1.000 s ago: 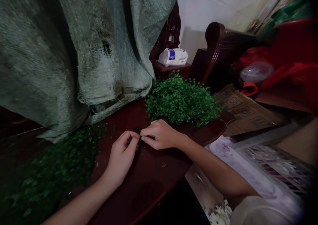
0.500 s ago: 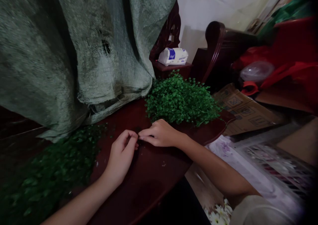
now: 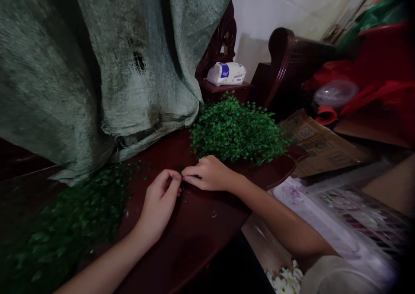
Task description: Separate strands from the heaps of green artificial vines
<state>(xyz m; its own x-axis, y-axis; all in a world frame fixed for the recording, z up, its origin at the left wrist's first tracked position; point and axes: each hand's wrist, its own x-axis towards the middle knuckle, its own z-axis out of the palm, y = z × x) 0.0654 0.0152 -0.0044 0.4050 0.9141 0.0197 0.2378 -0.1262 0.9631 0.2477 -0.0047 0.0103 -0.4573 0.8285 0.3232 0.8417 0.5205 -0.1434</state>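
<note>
Dark-red counter (image 3: 207,225) gives room from the pinched fingers (image 3: 173,187) of the left hand (image 3: 160,205) and right hand (image 3: 212,174), what they hold too dark to tell, to its curved near edge, one green bunch (image 3: 238,129) just beyond them, a second bunch (image 3: 74,216) to their left.

1 L hand (image 3: 160,203), 1 R hand (image 3: 210,174) = 2 hands tot. 2 grn plant clumps (image 3: 240,132) (image 3: 74,225). 1 dk-red surface (image 3: 207,225). 1 wht/blue pkt (image 3: 227,74). 1 printed cardboard pc (image 3: 313,145). Wht flowers (image 3: 285,282): a few, exact no. unclear. Woven sacking (image 3: 129,99): no. of pcs unclear.
</note>
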